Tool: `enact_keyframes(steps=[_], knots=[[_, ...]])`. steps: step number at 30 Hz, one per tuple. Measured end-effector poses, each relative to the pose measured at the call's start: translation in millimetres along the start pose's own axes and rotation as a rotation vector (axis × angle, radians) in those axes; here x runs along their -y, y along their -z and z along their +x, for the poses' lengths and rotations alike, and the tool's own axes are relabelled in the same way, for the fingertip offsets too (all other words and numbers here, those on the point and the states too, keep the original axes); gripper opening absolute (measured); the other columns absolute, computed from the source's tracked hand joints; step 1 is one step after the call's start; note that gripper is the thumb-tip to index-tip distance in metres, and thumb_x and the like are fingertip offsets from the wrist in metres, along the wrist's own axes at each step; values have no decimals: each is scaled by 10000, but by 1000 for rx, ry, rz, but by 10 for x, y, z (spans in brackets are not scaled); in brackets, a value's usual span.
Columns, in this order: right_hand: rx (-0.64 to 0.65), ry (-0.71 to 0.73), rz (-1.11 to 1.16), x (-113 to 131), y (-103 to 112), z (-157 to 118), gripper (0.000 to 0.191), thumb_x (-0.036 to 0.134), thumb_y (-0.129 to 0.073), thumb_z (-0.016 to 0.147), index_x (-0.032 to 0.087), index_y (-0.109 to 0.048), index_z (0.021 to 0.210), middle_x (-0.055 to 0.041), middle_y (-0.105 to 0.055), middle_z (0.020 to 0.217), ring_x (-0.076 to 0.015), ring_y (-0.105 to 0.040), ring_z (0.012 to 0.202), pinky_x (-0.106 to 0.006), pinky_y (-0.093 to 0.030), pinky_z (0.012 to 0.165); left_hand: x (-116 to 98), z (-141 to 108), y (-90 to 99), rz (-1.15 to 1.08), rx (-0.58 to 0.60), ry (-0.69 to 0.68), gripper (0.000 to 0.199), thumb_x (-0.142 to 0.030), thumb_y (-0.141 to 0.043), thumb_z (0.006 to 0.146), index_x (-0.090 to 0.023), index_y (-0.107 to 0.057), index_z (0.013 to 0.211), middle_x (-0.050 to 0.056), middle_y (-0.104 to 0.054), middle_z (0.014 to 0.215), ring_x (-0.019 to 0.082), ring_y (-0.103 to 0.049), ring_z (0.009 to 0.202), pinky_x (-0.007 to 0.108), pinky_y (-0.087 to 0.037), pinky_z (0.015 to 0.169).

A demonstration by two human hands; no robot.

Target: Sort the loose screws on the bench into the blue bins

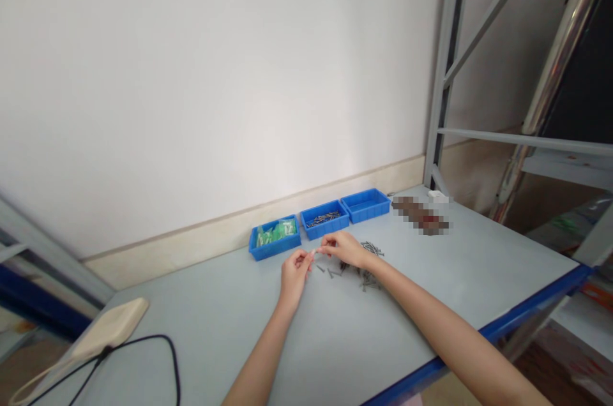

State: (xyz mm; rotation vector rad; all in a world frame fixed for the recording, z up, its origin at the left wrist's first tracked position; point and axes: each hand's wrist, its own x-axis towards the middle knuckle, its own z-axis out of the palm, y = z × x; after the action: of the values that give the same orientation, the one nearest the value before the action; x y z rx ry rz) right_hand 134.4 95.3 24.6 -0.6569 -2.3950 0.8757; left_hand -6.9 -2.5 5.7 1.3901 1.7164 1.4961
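Note:
My left hand (294,275) and my right hand (345,249) meet fingertip to fingertip above the table, in front of the blue bins. Both are closed in a pinch. Between their fingertips shows a small whitish piece (314,253), too small to make out in detail. Under and beside my right hand lies a pile of grey screws (371,279), partly hidden by the hand and forearm. A few loose screws (331,273) are scattered just below my fingertips.
Along the wall stand three blue bins: one with green and clear plastic packets (275,233), one with screws (324,221), and a right-hand bin (366,205). A pixelated brown object (419,214) lies farther right. At left are a cream-coloured box (112,326) and a black cable (175,361).

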Motion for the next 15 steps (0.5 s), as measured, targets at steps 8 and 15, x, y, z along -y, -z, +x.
enact_keyframes(steps=[8,15], knots=[[-94,80,51,-23,-3,11,173,320,-560,808,169,-643,822,-15,-657,822,-131,-556,733,-207,-352,653,16,27,4,-59,-24,-12,389,-510,-549,693,-127,-605,733,-5,-560,547,94,-414,416,210,-317,422],[23,64,74,-33,8,8,353,358,-423,879,151,-605,657,10,-574,602,-111,-490,571,-210,-317,561,1,4,-6,-64,-49,-17,393,-517,-530,721,-162,-492,556,-45,-437,444,85,-396,401,197,-316,413]])
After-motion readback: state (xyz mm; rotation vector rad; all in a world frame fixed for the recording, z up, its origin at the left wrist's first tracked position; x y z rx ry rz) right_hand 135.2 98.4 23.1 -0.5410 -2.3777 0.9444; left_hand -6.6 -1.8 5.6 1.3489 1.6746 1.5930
